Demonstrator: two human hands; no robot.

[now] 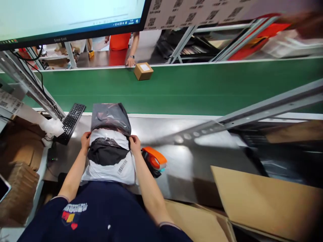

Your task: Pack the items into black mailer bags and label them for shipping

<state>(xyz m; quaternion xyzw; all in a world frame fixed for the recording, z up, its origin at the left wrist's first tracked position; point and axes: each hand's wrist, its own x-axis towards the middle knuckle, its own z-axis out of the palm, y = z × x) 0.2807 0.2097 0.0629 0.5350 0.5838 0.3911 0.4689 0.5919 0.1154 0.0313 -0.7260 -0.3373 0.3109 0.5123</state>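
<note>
A grey plastic mailing bag point(107, 114) lies on the metal bench in front of me. Its mouth faces my body, around the far end of a white plastic package point(106, 175) that carries a barcode. Dark folded cloth point(107, 153) shows in the middle of the package. My left hand point(86, 139) pinches the left edge of the bag's mouth. On the opposite edge my right hand point(135, 143) is closed in the same way, its fingertips partly hidden. Just right of my right forearm sits an orange and black tape dispenser point(155, 158).
A black keyboard point(73, 121) lies at the left. Beyond the bench runs a green conveyor belt point(191, 89) bearing a small cardboard box point(143, 71), near another person's hand point(130, 61). Open carton flaps point(267, 198) rise at the right. A monitor point(75, 16) hangs above.
</note>
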